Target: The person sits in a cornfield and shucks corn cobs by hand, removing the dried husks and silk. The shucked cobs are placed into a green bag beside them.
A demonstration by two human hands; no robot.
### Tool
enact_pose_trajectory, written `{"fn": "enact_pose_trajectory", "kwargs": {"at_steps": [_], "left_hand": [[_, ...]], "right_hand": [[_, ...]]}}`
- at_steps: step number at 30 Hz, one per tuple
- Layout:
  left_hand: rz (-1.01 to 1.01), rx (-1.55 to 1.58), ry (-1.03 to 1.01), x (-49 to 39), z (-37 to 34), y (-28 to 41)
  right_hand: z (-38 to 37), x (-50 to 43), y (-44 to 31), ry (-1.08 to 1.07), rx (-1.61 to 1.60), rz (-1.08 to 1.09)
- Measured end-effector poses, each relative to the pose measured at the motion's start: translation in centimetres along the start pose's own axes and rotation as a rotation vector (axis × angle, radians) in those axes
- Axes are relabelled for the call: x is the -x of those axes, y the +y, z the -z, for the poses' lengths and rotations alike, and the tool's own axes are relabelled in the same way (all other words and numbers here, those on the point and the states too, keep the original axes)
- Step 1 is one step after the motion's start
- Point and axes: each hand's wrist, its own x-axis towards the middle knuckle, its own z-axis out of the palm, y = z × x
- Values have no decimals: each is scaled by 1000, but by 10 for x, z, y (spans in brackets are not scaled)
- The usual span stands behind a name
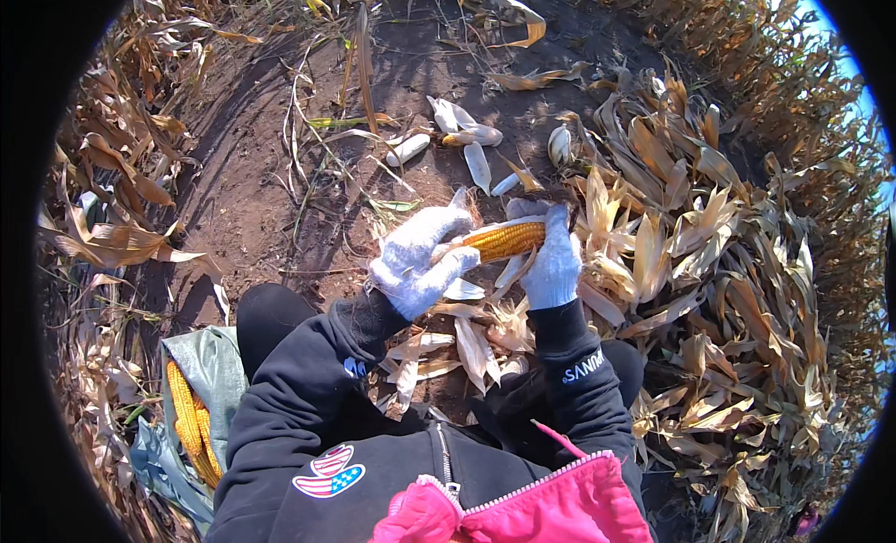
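Observation:
A yellow ear of corn (505, 241) spans the space between my two gloved hands, its kernels bare along the middle. My left hand (423, 256), in a white knit glove, closes around the ear's left end, with dry silk strands above it. At the other end my right hand (551, 252), gloved the same way, grips the ear together with pale husk pulled back around its base. Strips of loose husk (478, 343) lie on the soil beneath both hands.
A heap of dry corn stalks and husks (707, 298) fills the right side. Several pale husk pieces and husked-over ears (470, 134) lie on the bare soil (231, 193) ahead. At lower left, a green woven sack (210, 361) holds yellow ears (189, 417). Standing stalks (756, 67) border the ground.

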Motion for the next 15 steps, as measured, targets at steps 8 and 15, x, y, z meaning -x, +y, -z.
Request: {"fn": "enact_pose_trajectory", "kwargs": {"at_steps": [8, 15], "left_hand": [[183, 45, -153, 6, -43, -16], [192, 358, 63, 11, -58, -44]], "right_hand": [[-19, 41, 1, -294, 419, 63], [-15, 29, 7, -260, -185, -275]]}}
